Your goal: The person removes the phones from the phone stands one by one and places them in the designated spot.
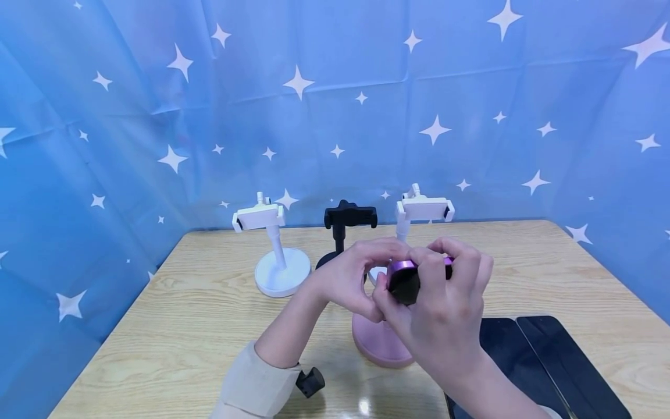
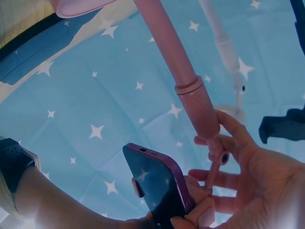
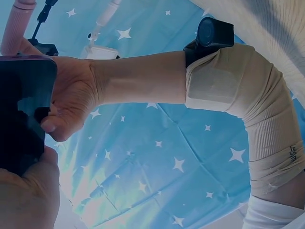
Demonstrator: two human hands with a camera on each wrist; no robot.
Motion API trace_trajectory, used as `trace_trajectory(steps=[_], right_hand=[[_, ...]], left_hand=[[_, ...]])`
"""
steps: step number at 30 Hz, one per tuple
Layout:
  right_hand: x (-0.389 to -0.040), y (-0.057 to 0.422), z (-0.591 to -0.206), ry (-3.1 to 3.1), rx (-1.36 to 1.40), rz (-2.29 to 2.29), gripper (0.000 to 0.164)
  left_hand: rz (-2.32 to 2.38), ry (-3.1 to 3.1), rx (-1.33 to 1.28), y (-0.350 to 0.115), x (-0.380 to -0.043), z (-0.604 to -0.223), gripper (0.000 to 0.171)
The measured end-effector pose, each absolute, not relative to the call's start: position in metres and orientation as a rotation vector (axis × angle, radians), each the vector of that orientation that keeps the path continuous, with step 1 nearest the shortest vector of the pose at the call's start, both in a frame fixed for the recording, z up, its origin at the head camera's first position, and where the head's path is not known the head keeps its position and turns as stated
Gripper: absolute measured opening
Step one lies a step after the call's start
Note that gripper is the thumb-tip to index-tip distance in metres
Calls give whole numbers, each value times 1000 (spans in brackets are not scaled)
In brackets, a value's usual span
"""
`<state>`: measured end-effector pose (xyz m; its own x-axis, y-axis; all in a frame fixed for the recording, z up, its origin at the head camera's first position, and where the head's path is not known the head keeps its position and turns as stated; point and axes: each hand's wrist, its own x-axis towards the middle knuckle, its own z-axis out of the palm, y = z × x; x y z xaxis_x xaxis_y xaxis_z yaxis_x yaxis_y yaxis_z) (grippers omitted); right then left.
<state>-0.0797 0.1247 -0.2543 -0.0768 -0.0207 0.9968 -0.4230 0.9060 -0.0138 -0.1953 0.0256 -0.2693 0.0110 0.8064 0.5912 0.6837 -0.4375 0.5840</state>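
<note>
A purple-edged smartphone (image 1: 405, 283) sits at the holder of a pink phone stand, whose round base (image 1: 381, 343) rests on the table. My right hand (image 1: 445, 297) grips the phone, fingers curled over its top side. On the stand's other side, my left hand (image 1: 345, 282) has its fingers curled round the holder and its joint. In the left wrist view, the pink holder (image 2: 202, 210) lies along the back of the phone (image 2: 162, 183), with a small pad at the far edge. The dark screen (image 3: 21, 114) faces the right wrist camera.
Behind the hands stand a white phone stand (image 1: 282, 270) at left, a black phone stand (image 1: 349, 216) in the middle and another white phone stand (image 1: 425, 208) at right. Two dark flat phone-like slabs (image 1: 567, 361) lie side by side at the table's front right. A starred blue curtain (image 1: 335, 116) hangs behind.
</note>
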Motion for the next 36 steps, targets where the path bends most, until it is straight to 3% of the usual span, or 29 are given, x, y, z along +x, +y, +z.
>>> trace_trajectory(steps=[14, 36], right_hand=[[-77, 128, -251, -1680, 380, 368, 28], [-74, 134, -249, -1723, 449, 437, 29]], left_hand=[[1390, 1541, 2123, 27, -195, -265, 35], [1371, 1565, 2184, 27, -196, -270, 42]])
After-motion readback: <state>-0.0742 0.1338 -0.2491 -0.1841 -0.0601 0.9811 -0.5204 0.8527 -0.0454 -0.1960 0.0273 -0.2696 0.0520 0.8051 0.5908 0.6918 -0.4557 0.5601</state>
